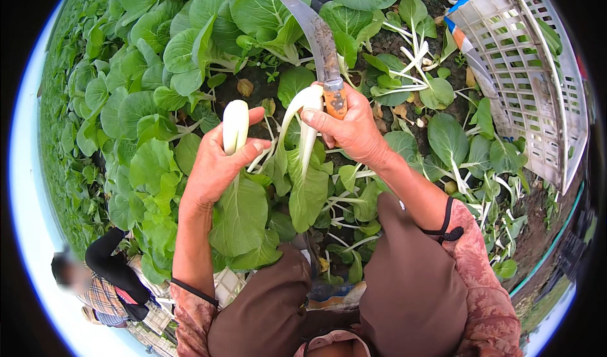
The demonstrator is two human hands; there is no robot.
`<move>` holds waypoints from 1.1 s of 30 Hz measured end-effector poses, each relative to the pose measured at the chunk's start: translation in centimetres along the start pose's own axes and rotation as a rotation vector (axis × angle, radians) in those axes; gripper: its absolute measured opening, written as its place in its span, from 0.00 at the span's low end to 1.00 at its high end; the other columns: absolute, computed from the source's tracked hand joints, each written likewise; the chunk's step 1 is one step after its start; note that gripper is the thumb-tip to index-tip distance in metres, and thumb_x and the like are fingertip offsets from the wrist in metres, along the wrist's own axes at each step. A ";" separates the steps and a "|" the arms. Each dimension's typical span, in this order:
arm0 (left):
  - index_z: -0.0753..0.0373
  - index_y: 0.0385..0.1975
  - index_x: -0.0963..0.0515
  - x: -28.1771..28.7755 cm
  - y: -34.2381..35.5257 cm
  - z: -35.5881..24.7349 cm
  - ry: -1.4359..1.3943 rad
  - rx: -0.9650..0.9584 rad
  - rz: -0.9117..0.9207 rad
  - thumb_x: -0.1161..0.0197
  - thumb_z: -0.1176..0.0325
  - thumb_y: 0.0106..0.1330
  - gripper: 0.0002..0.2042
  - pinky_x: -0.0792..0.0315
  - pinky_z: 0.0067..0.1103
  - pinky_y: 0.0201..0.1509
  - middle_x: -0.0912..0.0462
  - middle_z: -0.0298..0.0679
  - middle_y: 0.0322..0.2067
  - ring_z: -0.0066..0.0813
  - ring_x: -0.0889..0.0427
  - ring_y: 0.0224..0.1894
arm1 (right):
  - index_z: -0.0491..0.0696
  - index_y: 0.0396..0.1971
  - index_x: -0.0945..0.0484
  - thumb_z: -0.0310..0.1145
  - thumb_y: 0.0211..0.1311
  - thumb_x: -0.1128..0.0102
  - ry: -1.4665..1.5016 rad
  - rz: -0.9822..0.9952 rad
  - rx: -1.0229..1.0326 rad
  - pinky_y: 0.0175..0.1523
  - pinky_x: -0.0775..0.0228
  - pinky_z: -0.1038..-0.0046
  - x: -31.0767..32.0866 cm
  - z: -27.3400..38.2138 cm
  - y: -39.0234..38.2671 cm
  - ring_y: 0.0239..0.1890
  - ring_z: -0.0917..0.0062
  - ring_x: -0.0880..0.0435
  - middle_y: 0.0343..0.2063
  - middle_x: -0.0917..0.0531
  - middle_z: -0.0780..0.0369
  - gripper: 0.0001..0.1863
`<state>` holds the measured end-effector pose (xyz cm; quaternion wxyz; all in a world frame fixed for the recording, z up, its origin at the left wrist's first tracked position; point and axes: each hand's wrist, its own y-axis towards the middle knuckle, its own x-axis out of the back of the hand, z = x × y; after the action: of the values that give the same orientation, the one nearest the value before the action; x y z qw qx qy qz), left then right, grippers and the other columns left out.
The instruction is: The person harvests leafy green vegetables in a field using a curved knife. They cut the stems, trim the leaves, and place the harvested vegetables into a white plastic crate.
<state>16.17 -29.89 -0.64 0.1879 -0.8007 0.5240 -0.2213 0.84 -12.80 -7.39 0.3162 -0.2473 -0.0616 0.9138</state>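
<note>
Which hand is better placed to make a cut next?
Likely the right hand: it holds the curved knife, though also pinching leaves, while the left hand holds a leafy green.

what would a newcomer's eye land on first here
Probably the curved knife, its stained blade rising at top centre from the right hand, which also grips pale leaf stalks. Next comes the bok choy in the left hand, white base up, leaves hanging down. The white plastic crate stands out at upper right.
</note>
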 end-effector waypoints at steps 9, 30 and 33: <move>0.64 0.43 0.24 -4.0 -1.7 3.2 -0.087 0.007 0.094 0.29 0.75 0.55 0.16 0.26 0.20 0.46 0.19 0.31 0.36 0.19 0.22 0.39 | 0.44 0.47 0.27 0.42 0.61 0.32 -0.008 0.045 -0.013 0.26 0.34 0.82 -2.8 -1.7 -1.4 0.21 0.89 0.29 0.28 0.22 0.67 0.22; 0.63 0.51 0.23 -0.5 1.3 12.3 1.232 0.306 0.275 0.29 0.60 0.43 0.30 0.26 0.35 0.58 0.39 0.64 0.65 0.53 0.20 0.52 | 0.41 0.40 0.31 0.47 0.67 0.46 -1.097 0.266 -0.286 0.39 0.30 0.50 1.5 -14.1 -3.0 0.33 0.46 0.20 0.27 0.19 0.45 0.21; 0.63 0.53 0.24 -0.7 1.4 12.3 1.222 0.362 0.217 0.29 0.60 0.45 0.31 0.26 0.35 0.58 0.48 0.64 0.68 0.53 0.21 0.55 | 0.41 0.41 0.31 0.47 0.67 0.46 -1.108 0.263 -0.289 0.39 0.30 0.49 1.5 -14.3 -2.8 0.33 0.46 0.19 0.26 0.19 0.45 0.21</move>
<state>21.62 -28.92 -11.75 0.0092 -0.4285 0.5691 -0.7017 8.37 -10.33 -19.65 0.0842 0.2209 -0.3103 0.9208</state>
